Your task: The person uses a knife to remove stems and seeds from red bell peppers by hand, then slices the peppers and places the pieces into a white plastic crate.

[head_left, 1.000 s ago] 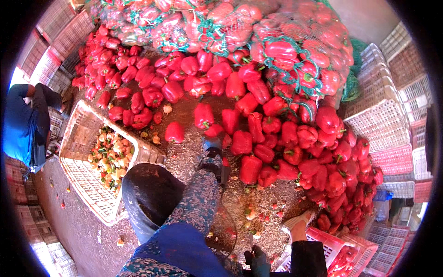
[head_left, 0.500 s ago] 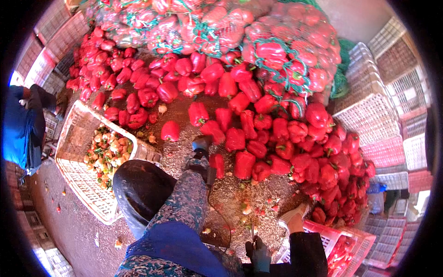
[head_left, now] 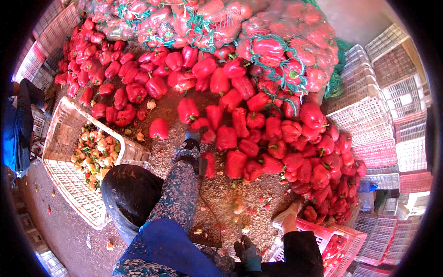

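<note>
My left hand (head_left: 194,133), in a bluish glove below a patterned sleeve, reaches forward to the near edge of a heap of red bell peppers (head_left: 235,138). Its fingers close over one bell pepper (head_left: 200,123), covering part of it. Low in the view, my right hand (head_left: 249,255) wears a dark-tipped, blue-grey glove. The fingers there are curled; what they hold, if anything, I cannot make out. By my left knee stands a pale, dirty crate (head_left: 78,194) partly filled with cut pepper cores and stems (head_left: 98,152).
Mesh sacks of peppers (head_left: 290,41) line the back. Stacked crates (head_left: 360,115) rise at right. Near my right side are a pink-red crate (head_left: 355,240) with red pieces and a sandalled foot (head_left: 288,216). A person in blue (head_left: 17,134) is at far left. Scraps litter the floor.
The view has shifted, so the scene appears farther left and slightly higher. My left hand has moved a little onto the bell pepper. My right hand remains low, with its fingers turned slightly.
</note>
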{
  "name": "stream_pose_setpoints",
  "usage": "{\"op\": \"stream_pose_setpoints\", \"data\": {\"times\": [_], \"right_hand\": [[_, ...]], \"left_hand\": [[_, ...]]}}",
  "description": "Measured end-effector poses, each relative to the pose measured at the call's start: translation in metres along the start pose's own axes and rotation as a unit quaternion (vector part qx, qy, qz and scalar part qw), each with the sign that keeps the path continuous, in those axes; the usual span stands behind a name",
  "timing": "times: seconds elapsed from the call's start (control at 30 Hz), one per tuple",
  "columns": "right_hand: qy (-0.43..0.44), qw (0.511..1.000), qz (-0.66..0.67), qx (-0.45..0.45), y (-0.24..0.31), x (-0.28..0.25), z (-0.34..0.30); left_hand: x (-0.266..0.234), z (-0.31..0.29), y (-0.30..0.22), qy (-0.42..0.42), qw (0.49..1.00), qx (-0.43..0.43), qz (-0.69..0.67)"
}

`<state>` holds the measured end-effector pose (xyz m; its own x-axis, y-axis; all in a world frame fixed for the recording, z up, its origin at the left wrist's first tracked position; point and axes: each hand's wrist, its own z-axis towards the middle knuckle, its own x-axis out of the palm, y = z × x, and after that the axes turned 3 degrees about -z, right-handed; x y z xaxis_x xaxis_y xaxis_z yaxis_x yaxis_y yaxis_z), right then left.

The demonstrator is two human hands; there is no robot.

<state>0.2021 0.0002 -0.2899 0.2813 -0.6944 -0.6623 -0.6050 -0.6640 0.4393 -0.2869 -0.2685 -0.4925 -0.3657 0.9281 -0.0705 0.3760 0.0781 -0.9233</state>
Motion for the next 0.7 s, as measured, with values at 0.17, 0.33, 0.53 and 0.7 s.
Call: {"op": "stream_pose_setpoints", "data": {"times": [0.17, 0.33, 0.53, 0.7], "right_hand": [[0.022, 0.998, 0.032, 0.041, 0.034, -0.014, -0.009], [-0.017, 0.98, -0.179, -0.081, 0.065, -0.032, -0.006], [0.043, 0.996, -0.074, 0.039, 0.112, -0.058, -0.013], [-0.049, 0.936, 0.338, 0.084, 0.085, -0.044, 0.008]], "left_hand": [[-0.013, -0.003, -0.015, 0.104, 0.99, 0.095, 0.014], [-0.019, -0.015, -0.01, -0.048, 0.964, 0.164, 0.205], [0.013, -0.063, -0.059, 0.134, 0.99, 0.027, -0.026], [0.015, -0.087, -0.113, 0.24, 0.947, 0.046, -0.208]]}}
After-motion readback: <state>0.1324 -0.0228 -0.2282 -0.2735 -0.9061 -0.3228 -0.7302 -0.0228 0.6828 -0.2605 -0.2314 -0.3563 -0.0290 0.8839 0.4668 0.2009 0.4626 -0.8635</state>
